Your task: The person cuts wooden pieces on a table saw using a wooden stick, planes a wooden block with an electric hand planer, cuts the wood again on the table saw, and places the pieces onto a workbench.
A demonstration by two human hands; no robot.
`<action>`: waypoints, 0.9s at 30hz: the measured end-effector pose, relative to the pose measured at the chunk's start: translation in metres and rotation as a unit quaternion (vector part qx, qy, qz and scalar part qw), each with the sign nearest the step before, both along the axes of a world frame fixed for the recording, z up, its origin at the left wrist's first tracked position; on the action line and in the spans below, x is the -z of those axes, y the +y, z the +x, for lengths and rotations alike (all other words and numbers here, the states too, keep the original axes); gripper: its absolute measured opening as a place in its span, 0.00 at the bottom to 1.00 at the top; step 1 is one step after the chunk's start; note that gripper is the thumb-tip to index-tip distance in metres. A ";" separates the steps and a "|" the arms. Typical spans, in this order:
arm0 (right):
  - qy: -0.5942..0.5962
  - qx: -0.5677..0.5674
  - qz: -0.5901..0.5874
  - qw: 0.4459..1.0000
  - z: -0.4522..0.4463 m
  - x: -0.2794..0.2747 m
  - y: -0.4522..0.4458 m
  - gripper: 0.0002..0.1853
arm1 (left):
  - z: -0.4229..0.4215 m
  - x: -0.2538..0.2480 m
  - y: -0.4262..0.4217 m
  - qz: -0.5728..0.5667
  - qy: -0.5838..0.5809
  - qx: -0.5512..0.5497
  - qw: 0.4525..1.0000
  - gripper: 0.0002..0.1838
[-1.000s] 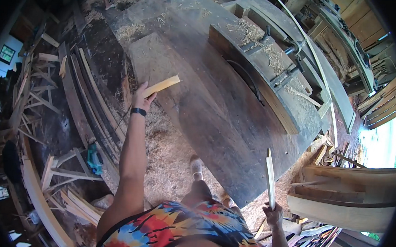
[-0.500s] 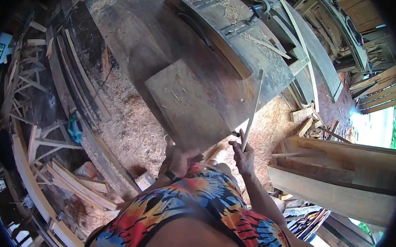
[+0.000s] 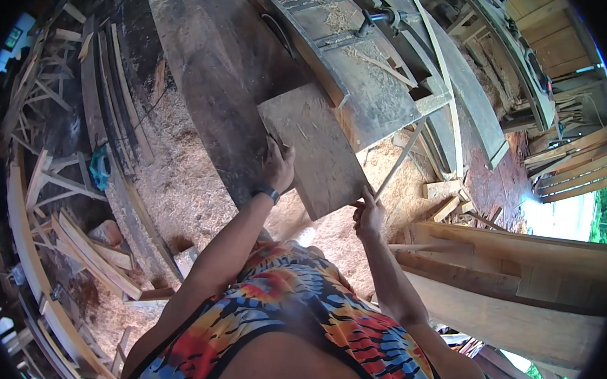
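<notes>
A flat rectangular wooden board (image 3: 320, 148) lies partly on the dark worktable (image 3: 205, 91), its near end jutting over the edge. My left hand (image 3: 279, 165), with a dark band on the wrist, grips the board's left edge. At the board's near right corner, my right hand (image 3: 368, 216) is closed around a thin wooden stick (image 3: 402, 154) and touches the corner too. The stick points up and away to the right. Just beyond the board stands a long upright wooden fence (image 3: 306, 49), with a dark curved blade-like edge (image 3: 280, 34) beside it.
A metal clamp (image 3: 380, 19) and wood shavings sit on the surface behind the fence. Long boards (image 3: 506, 316) are stacked at right. Wooden strips (image 3: 94, 259) and frames stand at left. Sawdust (image 3: 193, 161) covers the floor.
My left hand has moved forward from near my body onto the board's left edge. The board has shifted right and turned slightly. My right hand, still with the stick, now meets its corner.
</notes>
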State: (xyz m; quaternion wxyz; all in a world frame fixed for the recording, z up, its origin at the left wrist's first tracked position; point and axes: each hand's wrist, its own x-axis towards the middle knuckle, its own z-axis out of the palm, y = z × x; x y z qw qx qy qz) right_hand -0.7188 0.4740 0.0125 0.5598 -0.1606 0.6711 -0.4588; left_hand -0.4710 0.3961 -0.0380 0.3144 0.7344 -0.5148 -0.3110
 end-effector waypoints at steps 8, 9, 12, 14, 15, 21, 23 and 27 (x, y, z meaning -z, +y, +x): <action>0.039 0.001 -0.010 0.999 0.008 0.020 -0.080 0.20 | -0.031 0.024 -0.075 -0.109 0.008 -0.090 0.990 0.39; 0.044 -0.002 -0.004 0.999 0.007 0.023 -0.085 0.19 | -0.035 0.024 -0.080 -0.106 0.001 -0.103 0.989 0.39; 0.033 -0.032 0.032 0.998 0.014 0.003 -0.088 0.19 | -0.038 0.022 -0.091 -0.079 -0.025 -0.134 0.987 0.38; 0.019 -0.029 0.010 0.999 0.015 0.007 -0.090 0.19 | -0.038 0.021 -0.094 -0.083 -0.011 -0.144 0.986 0.38; 0.023 -0.045 0.003 0.999 0.015 0.008 -0.092 0.20 | -0.037 0.019 -0.096 -0.083 -0.004 -0.148 0.986 0.38; 0.117 -0.104 0.018 0.988 0.025 0.004 -0.103 0.20 | -0.028 0.029 -0.111 -0.100 -0.004 -0.155 0.983 0.37; 0.124 -0.120 0.006 0.985 0.024 0.005 -0.106 0.20 | -0.024 0.027 -0.115 -0.099 0.010 -0.159 0.982 0.37; 0.115 -0.137 -0.013 0.984 0.024 0.012 -0.116 0.21 | -0.018 0.030 -0.126 -0.099 -0.002 -0.164 0.981 0.37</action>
